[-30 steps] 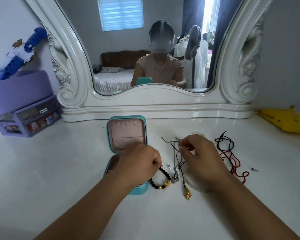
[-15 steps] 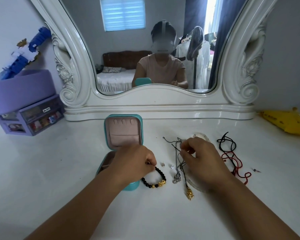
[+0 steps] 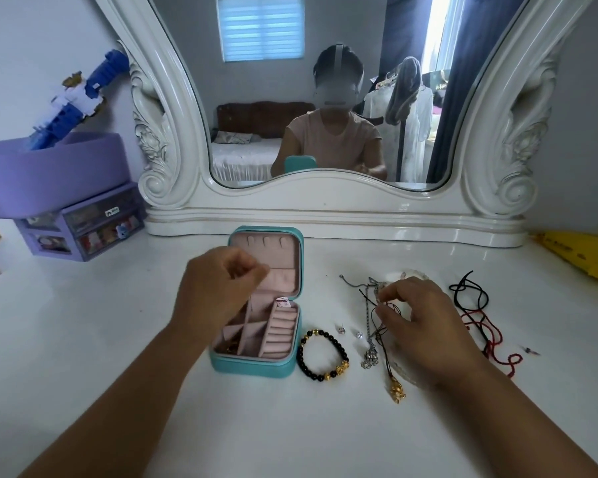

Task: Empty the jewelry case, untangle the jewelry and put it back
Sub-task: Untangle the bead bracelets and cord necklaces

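— What are the hands doing?
— The left hand (image 3: 221, 288) hovers curled over the open case (image 3: 259, 343), holding nothing I can see. The right hand (image 3: 425, 326) pinches the tangled chains (image 3: 372, 315).
— And the rest?
— The bracelet (image 3: 321, 355) lies just right of the case; cords (image 3: 477, 315) lie toward the tabletop's (image 3: 83, 339) right edge.

Bedroom, vanity mirror (image 3: 325, 108), reflected bed (image 3: 246, 157)
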Demonstrator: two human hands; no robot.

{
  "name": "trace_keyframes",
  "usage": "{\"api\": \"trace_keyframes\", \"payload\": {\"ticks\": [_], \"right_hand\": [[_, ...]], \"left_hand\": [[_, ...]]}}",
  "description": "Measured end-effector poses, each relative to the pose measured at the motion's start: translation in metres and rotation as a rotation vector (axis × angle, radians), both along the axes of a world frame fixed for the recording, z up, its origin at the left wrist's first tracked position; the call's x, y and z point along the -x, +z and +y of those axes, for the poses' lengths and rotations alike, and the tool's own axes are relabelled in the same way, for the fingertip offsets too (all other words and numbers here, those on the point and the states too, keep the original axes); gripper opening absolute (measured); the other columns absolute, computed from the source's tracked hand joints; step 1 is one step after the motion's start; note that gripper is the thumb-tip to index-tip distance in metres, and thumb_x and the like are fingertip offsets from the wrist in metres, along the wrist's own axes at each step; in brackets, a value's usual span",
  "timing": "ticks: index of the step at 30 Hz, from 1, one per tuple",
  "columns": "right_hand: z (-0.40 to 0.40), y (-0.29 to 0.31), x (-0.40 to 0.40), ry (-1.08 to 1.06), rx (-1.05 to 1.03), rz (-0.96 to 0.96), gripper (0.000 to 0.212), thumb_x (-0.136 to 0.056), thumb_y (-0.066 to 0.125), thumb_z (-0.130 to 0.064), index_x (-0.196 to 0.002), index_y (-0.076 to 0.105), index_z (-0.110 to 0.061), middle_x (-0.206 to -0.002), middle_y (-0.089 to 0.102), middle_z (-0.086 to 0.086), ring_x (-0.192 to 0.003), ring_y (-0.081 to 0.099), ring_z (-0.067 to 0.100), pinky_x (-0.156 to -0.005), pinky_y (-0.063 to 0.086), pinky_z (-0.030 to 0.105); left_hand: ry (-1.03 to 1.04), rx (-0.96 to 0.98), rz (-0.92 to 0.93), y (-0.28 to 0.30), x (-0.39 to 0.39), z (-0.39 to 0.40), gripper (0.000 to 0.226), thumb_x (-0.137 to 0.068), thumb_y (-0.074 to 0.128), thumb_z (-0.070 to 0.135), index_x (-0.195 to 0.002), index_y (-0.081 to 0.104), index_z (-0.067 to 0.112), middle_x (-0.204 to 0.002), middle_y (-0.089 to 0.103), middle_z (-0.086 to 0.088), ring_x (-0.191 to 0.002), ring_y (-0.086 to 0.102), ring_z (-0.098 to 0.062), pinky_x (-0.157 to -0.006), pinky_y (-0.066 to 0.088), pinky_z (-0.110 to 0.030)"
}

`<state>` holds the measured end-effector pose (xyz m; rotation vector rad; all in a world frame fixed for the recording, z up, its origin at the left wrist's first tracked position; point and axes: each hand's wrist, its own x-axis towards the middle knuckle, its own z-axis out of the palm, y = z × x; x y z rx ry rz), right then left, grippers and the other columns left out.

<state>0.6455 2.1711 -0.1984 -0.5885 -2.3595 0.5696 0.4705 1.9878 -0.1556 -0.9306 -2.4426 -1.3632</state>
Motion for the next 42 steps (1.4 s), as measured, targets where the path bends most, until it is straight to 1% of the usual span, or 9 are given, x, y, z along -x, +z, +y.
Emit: {"api": "trace_keyframes", "payload": {"ticks": [2, 5, 10, 14, 20, 26, 34, 38, 42], "right_hand": [[-0.002, 0.0, 0.001, 0.003, 0.012, 0.003, 0.009, -0.086, 0.059, -0.019, -0.094, 0.065, -0.019, -0.093, 0.057, -0.011, -0.098, 0.047, 0.008, -0.075, 0.029, 0.002], [-0.006, 0.001, 0.002, 0.011, 0.02, 0.016, 0.009, -0.086, 0.06, -0.016, -0.093, 0.065, -0.02, -0.091, 0.054, -0.016, -0.099, 0.047, 0.007, -0.076, 0.03, 0.003], [-0.012, 0.001, 0.004, 0.019, -0.002, 0.006, 0.01, -0.085, 0.061, -0.014, -0.091, 0.066, -0.021, -0.088, 0.054, -0.02, -0.095, 0.046, 0.006, -0.076, 0.028, -0.001], [-0.011, -0.001, 0.005, 0.036, -0.032, -0.03, 0.012, -0.084, 0.063, -0.014, -0.093, 0.066, -0.021, -0.092, 0.058, -0.014, -0.097, 0.046, 0.005, -0.078, 0.024, -0.006], [-0.008, -0.003, 0.005, 0.047, -0.044, -0.06, 0.011, -0.084, 0.063, -0.014, -0.092, 0.067, -0.02, -0.091, 0.059, -0.012, -0.095, 0.048, 0.007, -0.076, 0.026, -0.001], [-0.008, -0.004, 0.004, 0.057, -0.054, -0.083, 0.011, -0.084, 0.063, -0.013, -0.093, 0.067, -0.018, -0.09, 0.058, -0.012, -0.093, 0.049, 0.011, -0.076, 0.03, 0.005], [-0.008, -0.002, 0.003, 0.071, -0.05, -0.075, 0.011, -0.084, 0.063, -0.014, -0.093, 0.067, -0.017, -0.092, 0.06, -0.009, -0.095, 0.05, 0.011, -0.077, 0.03, 0.005], [-0.009, -0.001, 0.003, 0.065, -0.05, -0.062, 0.011, -0.083, 0.063, -0.014, -0.093, 0.067, -0.017, -0.091, 0.06, -0.009, -0.096, 0.05, 0.012, -0.077, 0.031, 0.006], [-0.01, 0.001, 0.001, 0.065, -0.03, -0.039, 0.012, -0.085, 0.062, -0.015, -0.095, 0.066, -0.017, -0.093, 0.059, -0.01, -0.099, 0.049, 0.01, -0.079, 0.032, 0.004]], "left_hand": [[0.093, -0.048, -0.076, -0.003, 0.012, -0.007, 0.022, -0.078, 0.071, 0.031, -0.083, 0.059, 0.014, -0.073, 0.06, 0.004, -0.063, 0.051, -0.008, -0.054, 0.037, -0.018], [0.102, -0.027, -0.287, -0.011, 0.022, -0.01, 0.04, -0.078, 0.071, 0.034, -0.108, 0.051, 0.017, -0.098, 0.057, 0.002, -0.085, 0.054, -0.015, -0.065, 0.04, -0.023], [-0.169, -0.035, -0.593, -0.024, 0.028, -0.014, 0.015, -0.082, 0.066, 0.012, -0.097, 0.066, 0.014, -0.094, 0.073, -0.007, -0.078, 0.07, -0.021, -0.077, 0.055, -0.036], [-0.181, -0.031, -0.533, -0.025, 0.031, -0.016, 0.015, -0.084, 0.063, 0.01, -0.094, 0.069, 0.02, -0.091, 0.074, -0.005, -0.078, 0.071, -0.021, -0.081, 0.056, -0.036], [-0.08, 0.027, -0.415, -0.026, 0.036, -0.02, 0.018, -0.087, 0.059, 0.017, -0.104, 0.067, 0.017, -0.102, 0.072, -0.003, -0.084, 0.068, -0.02, -0.076, 0.052, -0.03], [0.031, 0.082, -0.37, -0.025, 0.047, -0.027, 0.024, -0.09, 0.055, 0.022, -0.109, 0.066, 0.013, -0.106, 0.07, -0.01, -0.089, 0.066, -0.026, -0.082, 0.053, -0.038], [0.099, 0.0, -0.345, -0.021, 0.044, -0.025, 0.05, -0.083, 0.065, 0.032, -0.128, 0.046, 0.021, -0.106, 0.06, 0.0, -0.092, 0.057, -0.019, -0.075, 0.044, -0.031], [0.162, -0.077, -0.237, -0.017, 0.036, -0.026, 0.038, -0.082, 0.067, 0.029, -0.115, 0.051, 0.018, -0.103, 0.057, -0.002, -0.091, 0.054, -0.018, -0.073, 0.041, -0.029], [0.138, -0.16, -0.013, -0.012, 0.017, -0.022, 0.018, -0.082, 0.067, 0.027, -0.093, 0.054, 0.02, -0.083, 0.055, 0.0, -0.07, 0.05, -0.014, -0.058, 0.037, -0.016]]}}
